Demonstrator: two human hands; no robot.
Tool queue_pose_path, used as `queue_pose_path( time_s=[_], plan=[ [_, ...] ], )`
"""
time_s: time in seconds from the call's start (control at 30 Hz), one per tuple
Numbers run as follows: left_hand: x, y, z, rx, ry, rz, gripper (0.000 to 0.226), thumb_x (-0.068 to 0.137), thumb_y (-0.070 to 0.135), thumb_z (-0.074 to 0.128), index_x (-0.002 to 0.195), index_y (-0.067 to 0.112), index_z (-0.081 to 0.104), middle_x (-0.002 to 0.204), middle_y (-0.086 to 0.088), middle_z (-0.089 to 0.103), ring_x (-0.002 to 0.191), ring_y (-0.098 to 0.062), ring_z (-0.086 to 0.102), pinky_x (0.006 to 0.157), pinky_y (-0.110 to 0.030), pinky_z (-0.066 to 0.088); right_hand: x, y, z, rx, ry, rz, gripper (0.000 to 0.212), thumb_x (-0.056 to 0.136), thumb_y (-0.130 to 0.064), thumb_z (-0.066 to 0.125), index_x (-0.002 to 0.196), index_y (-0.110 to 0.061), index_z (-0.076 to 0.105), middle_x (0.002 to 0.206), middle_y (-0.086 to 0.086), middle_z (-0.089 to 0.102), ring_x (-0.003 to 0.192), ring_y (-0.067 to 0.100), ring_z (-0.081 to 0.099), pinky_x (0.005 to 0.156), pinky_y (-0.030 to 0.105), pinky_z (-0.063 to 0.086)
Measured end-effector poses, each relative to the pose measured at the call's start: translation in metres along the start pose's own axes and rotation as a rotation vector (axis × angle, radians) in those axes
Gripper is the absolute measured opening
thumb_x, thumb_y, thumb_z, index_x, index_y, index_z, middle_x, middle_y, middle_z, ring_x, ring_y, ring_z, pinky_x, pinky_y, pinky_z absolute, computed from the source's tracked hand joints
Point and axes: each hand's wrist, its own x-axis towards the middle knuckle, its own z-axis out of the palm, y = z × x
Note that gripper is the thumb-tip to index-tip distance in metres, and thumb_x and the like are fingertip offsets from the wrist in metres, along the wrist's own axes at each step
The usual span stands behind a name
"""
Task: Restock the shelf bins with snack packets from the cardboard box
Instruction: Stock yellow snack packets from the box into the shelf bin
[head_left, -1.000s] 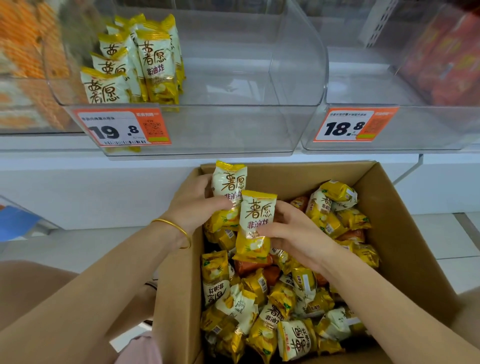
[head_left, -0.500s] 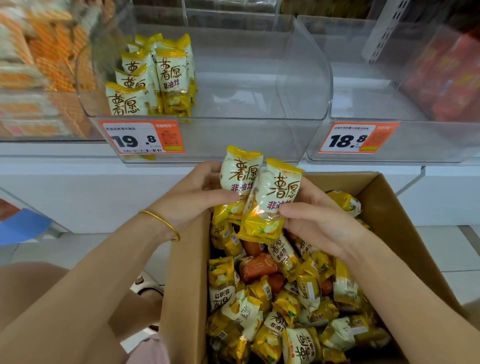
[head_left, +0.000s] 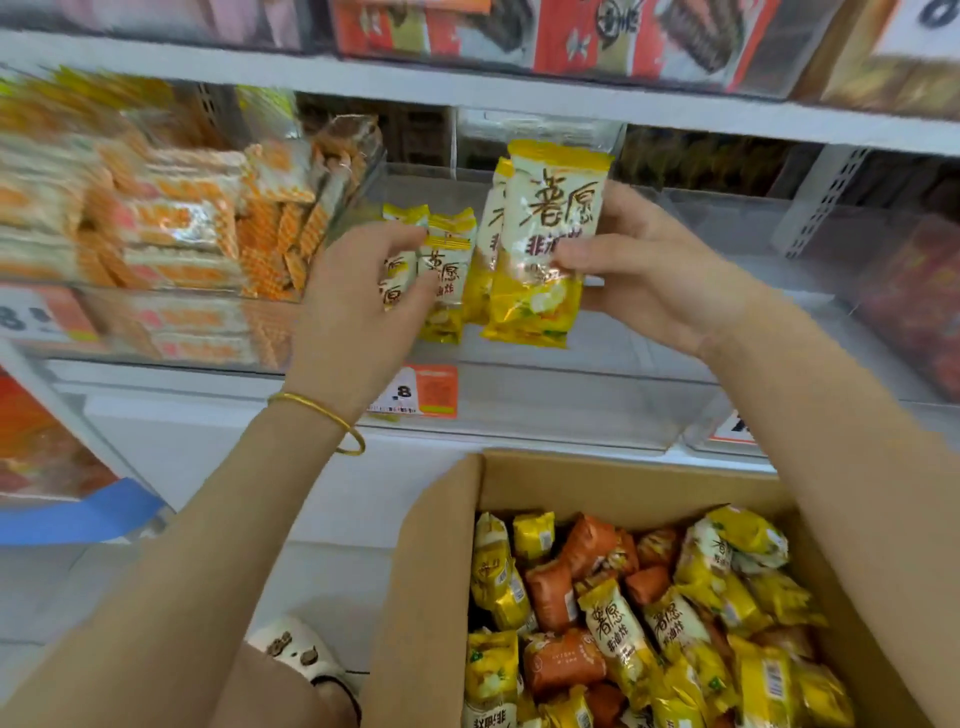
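My right hand (head_left: 649, 270) holds up two yellow-and-white snack packets (head_left: 545, 249), one behind the other, over the clear shelf bin (head_left: 519, 400). A short row of the same packets (head_left: 448, 260) stands at the bin's left side. My left hand (head_left: 353, 312) is against that row, thumb and fingers curled around the nearest packets. The open cardboard box (head_left: 431, 597) sits below on the right, holding several yellow and orange packets (head_left: 618, 629).
An orange price tag (head_left: 431, 392) is on the bin's front. A bin of orange wafer packs (head_left: 182, 234) is to the left, and a bin with red packs (head_left: 914, 301) to the right. A shelf of goods (head_left: 571, 36) runs above. My shoe (head_left: 296, 649) shows beside the box.
Both hands rose from the box to the bin. The packet my left hand held is now with the other in my right hand, and my left hand moved onto the row in the bin.
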Motion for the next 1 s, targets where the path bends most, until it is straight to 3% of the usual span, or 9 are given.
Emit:
queue_pose_path(
  time_s=[0.1,0.27,0.4,0.57,0.73,0.87,1.0],
  plan=[
    [0.001,-0.03,-0.003,0.257,0.022,0.032,0.036,0.086,0.003,0.054,0.121,0.01,0.059,0.118,-0.01,0.059,0.114,-0.03,0.05,0.094,-0.034,0.037,0.036,0.013,-0.004,-0.05,0.033,0.081,0.046,0.07,-0.015,0.077,0.11,-0.026,0.058,0.107,-0.009,0.069,0.099,0.011,0.065,0.079,0.033,0.054],
    [0.0,-0.035,0.001,0.347,-0.014,0.131,0.041,0.078,0.008,0.04,0.113,0.005,0.061,0.12,-0.014,0.059,0.113,-0.034,0.052,0.088,-0.043,0.047,0.064,0.049,0.008,-0.206,-0.068,0.288,0.061,0.065,-0.015,0.078,0.122,-0.023,0.056,0.129,-0.005,0.06,0.108,0.014,0.064,0.09,0.036,0.053],
    [0.0,-0.036,-0.003,0.274,0.021,0.076,0.043,0.078,0.009,0.04,0.116,-0.001,0.058,0.129,-0.015,0.05,0.117,-0.028,0.049,0.09,-0.03,0.041,0.069,0.07,0.022,-0.239,-0.06,0.286,0.062,0.065,-0.008,0.079,0.123,-0.018,0.057,0.118,0.0,0.068,0.109,0.018,0.065,0.092,0.036,0.053],
    [-0.011,-0.036,-0.004,0.336,-0.067,0.071,0.044,0.078,0.005,0.044,0.119,-0.005,0.056,0.133,-0.021,0.047,0.115,-0.037,0.053,0.085,-0.043,0.049,0.073,0.075,0.033,-0.262,0.015,0.235,0.055,0.07,0.007,0.076,0.117,-0.016,0.059,0.118,0.001,0.067,0.106,0.016,0.065,0.084,0.026,0.056],
    [-0.014,-0.037,0.0,0.379,-0.102,0.036,0.051,0.079,0.011,0.038,0.126,-0.003,0.053,0.139,-0.018,0.043,0.113,-0.038,0.054,0.078,-0.045,0.052,0.066,0.068,0.037,-0.224,0.005,0.301,0.06,0.071,0.018,0.069,0.117,-0.018,0.058,0.114,-0.004,0.065,0.094,0.017,0.068,0.081,0.032,0.058],
    [-0.014,-0.037,-0.001,0.369,-0.091,0.027,0.052,0.079,0.011,0.037,0.128,-0.002,0.05,0.141,-0.017,0.04,0.115,-0.038,0.052,0.076,-0.046,0.053,0.06,0.062,0.036,-0.079,0.074,0.324,0.057,0.071,0.024,0.064,0.106,-0.02,0.055,0.112,0.004,0.06,0.091,0.025,0.067,0.076,0.035,0.059],
    [-0.015,-0.037,0.001,0.374,-0.089,0.037,0.05,0.079,0.008,0.039,0.127,-0.003,0.05,0.139,-0.019,0.041,0.115,-0.039,0.051,0.075,-0.047,0.053,0.058,0.062,0.038,-0.224,0.089,0.449,0.062,0.07,0.021,0.068,0.114,-0.019,0.052,0.113,0.012,0.063,0.107,0.031,0.063,0.096,0.05,0.05]
  ],
)
